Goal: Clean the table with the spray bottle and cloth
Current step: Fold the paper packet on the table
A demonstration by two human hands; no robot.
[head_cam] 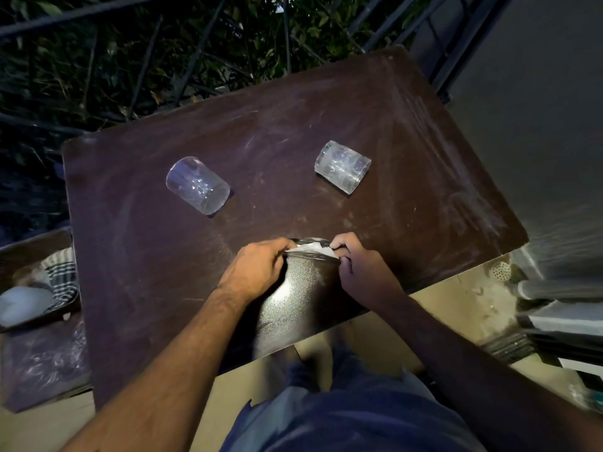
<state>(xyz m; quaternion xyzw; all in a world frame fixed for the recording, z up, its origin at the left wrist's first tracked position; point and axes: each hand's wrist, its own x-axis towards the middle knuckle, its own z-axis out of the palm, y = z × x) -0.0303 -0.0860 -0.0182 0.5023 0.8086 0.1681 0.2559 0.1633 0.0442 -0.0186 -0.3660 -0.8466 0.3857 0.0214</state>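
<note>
A dusty, smeared dark brown table (408, 164) fills the view. Near its front edge stands a dark, speckled, shiny container (293, 298) with a thin metallic rim. A crumpled white cloth (315, 247) lies across its mouth. My left hand (261, 265) pinches the cloth's left end at the rim. At the right end my right hand (362, 269) pinches it too. I see no spray bottle.
Two clear glasses stand on the table, one at the middle left (197, 185), one at the middle right (342, 166). A lower surface at the left holds a striped cloth (62, 282) and a white object (23, 303). Dark railing and foliage lie beyond; a wall stands at the right.
</note>
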